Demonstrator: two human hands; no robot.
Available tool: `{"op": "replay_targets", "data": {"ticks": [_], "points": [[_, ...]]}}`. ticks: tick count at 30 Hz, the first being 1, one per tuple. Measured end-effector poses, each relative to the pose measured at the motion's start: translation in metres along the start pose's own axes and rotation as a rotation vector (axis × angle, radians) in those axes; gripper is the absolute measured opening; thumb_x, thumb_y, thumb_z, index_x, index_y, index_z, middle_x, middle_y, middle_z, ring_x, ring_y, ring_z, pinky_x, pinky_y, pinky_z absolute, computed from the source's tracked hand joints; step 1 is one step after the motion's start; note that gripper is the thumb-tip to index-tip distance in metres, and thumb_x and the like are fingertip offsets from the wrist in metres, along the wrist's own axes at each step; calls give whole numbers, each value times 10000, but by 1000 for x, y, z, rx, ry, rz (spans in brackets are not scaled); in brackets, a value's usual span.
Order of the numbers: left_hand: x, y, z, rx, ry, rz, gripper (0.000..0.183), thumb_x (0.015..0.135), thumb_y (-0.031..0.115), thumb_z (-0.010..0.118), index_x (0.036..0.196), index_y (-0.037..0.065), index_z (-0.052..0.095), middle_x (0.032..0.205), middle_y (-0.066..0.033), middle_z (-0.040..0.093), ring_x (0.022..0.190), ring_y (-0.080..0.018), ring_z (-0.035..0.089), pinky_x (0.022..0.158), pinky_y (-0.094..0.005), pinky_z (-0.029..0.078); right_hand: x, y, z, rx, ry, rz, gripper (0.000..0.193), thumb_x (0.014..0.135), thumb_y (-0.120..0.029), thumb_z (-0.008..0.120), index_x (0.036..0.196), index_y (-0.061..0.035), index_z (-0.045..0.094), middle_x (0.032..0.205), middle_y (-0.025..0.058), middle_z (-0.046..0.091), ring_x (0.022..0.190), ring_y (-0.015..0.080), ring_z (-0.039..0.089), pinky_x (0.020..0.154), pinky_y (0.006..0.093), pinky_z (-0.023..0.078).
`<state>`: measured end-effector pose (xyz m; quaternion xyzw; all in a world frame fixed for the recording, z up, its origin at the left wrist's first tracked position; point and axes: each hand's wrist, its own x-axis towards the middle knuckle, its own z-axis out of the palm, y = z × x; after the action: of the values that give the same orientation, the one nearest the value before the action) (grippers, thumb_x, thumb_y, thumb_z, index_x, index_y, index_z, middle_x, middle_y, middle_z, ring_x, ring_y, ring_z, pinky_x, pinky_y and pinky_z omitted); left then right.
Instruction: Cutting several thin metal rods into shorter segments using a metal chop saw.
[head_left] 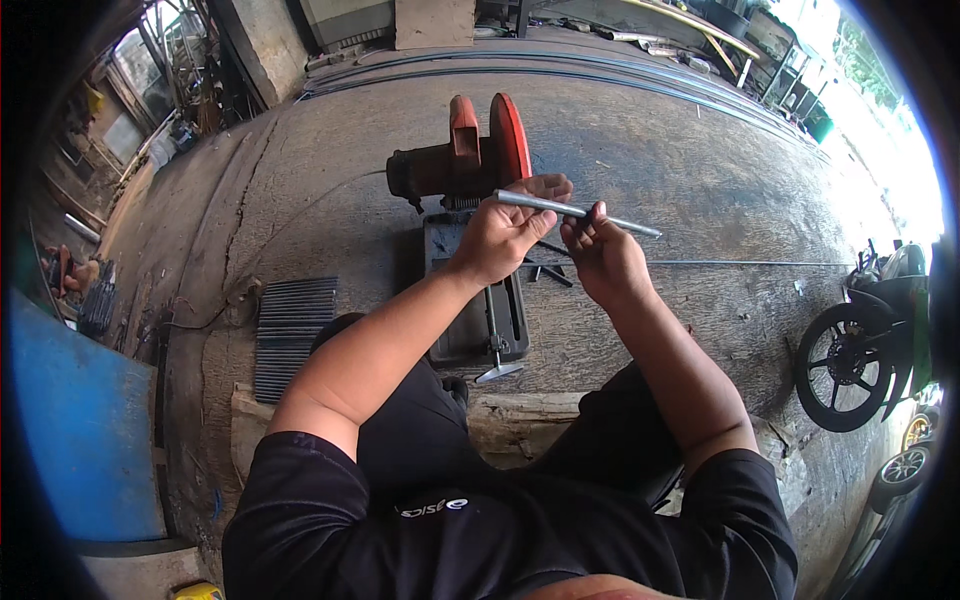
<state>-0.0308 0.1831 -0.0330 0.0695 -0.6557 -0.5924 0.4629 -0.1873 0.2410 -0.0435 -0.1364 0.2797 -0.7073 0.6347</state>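
Observation:
In front of my chest, a short silvery metal tube slants down to the right, held between both hands. My left hand has its thumb pressed on the thicker left part, with the fingers stretched behind it. The fingers of my right hand pinch the tube nearer its thinner right end. Just beyond them stands a chop saw with a dark motor and a red guard. My hands partly hide its dark base, where a clamp screw with a T-shaped handle points toward me.
A thin long rod runs from the saw to the right. Several cut metal rods lie side by side at the left. Long bars cross the far floor. A motorcycle wheel stands at right, a blue panel at left.

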Motion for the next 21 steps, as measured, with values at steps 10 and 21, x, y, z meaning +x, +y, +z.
{"op": "replay_targets", "data": {"ticks": [10,21], "points": [[8,8,-19,254,251,92,164,898,98,638,1016,-10,599,936,-85,679,875,-144,647,805,-290,535,-10,1,-1,-850,-225,205,393,950,-369,560,857,14,562,637,76,532,645,234,599,656,363,496],[5,14,-27,282,317,-3,240,884,243,682,951,26,603,795,-22,643,735,-90,598,702,-249,484,-10,38,-1,-1500,-255,-233,228,803,-135,706,1002,-31,671,880,125,675,779,220,663,725,333,506]]}}
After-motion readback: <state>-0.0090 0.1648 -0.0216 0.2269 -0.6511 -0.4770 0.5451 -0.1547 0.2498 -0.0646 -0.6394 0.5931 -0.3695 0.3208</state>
